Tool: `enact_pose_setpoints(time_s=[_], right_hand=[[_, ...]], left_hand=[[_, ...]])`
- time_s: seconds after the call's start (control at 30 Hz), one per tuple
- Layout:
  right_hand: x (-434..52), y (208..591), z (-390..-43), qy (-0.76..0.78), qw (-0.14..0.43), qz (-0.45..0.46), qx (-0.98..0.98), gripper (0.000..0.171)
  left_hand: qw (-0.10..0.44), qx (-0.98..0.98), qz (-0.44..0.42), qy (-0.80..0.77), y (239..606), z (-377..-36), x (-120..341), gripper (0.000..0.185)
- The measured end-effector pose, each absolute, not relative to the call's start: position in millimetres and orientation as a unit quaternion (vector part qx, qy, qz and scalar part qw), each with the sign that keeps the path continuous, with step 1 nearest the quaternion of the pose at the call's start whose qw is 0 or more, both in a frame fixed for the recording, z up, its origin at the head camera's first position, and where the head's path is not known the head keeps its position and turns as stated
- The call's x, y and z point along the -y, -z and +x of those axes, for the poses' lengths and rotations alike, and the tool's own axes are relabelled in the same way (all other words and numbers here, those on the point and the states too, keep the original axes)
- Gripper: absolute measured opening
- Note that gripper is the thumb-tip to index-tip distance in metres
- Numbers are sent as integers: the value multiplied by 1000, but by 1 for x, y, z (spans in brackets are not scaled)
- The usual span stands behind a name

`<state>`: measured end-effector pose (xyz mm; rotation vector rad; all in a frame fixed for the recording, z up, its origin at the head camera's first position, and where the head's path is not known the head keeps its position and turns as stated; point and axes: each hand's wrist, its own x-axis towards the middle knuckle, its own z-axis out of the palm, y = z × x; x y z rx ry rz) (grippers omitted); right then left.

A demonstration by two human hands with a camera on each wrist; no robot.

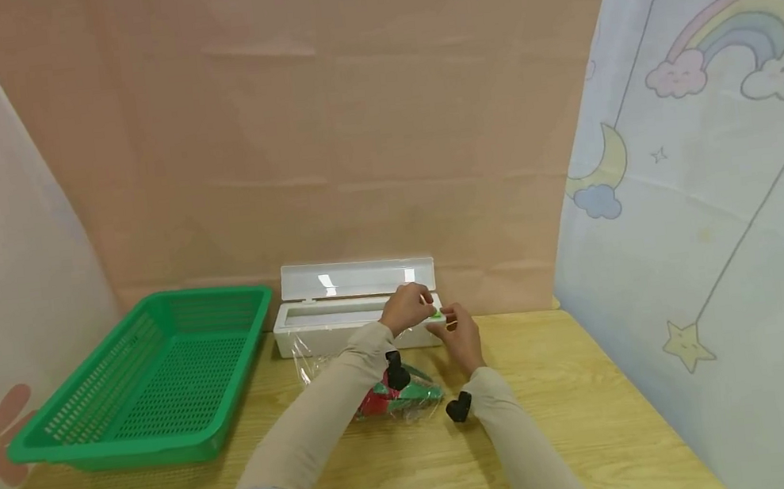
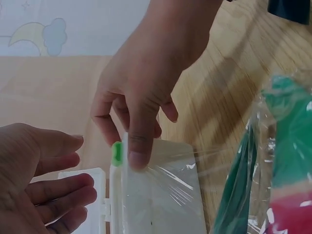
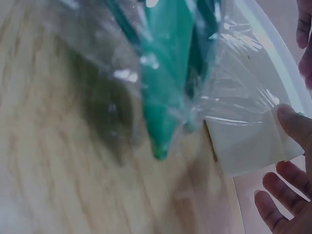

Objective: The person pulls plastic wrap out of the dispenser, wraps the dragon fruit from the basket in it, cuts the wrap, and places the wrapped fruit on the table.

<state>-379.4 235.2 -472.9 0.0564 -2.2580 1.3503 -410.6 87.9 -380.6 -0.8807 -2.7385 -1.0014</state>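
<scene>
My right hand (image 2: 141, 92) presses its thumb on the dispenser (image 1: 352, 316) end, by the green slider (image 2: 116, 153), fingers loosely curled. My left hand (image 1: 407, 306) hovers beside it, fingers relaxed, gripping nothing. Film (image 3: 234, 97) stretches from the dispenser (lid up) over a red-green item (image 1: 397, 397) on the tabletop (image 1: 593, 383). A basket (image 1: 154, 373) sits left

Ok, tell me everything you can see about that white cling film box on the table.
The white box is a long, narrow plastic dispenser that sits at the back of the wooden table, right of the green basket. Its lid stands open and upright. A small green slider sits on its edge at the right end. Clear film stretches from it toward a wrapped green and red item. The right hand presses a thumb on its edge by the slider; the left hand hovers there.
</scene>
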Motion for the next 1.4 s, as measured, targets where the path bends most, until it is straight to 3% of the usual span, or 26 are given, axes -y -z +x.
enact_pose_setpoints(time_s=[0.27, 0.4, 0.7, 0.87, 1.2, 1.4], right_hand=[[-240, 474, -376, -469, 259, 33, 844, 34], [-241, 475, -376, -460, 263, 41, 847, 32], [-241, 477, -380, -467, 275, 51, 839, 33], [-238, 476, -381, -452, 268, 50, 850, 32], [-234, 477, -379, -433, 268, 47, 859, 28], [-231, 477, -378, -429, 275, 38, 860, 29]], left_hand=[[95, 915, -316, 231, 409, -429, -101, 26], [99, 916, -322, 216, 412, -424, -101, 22], [193, 894, -368, 169, 412, -419, -95, 6], [195, 889, -386, 150, 409, -421, -89, 4], [150, 893, -396, 151, 406, -421, -83, 11], [144, 886, -409, 165, 404, -423, -81, 27]])
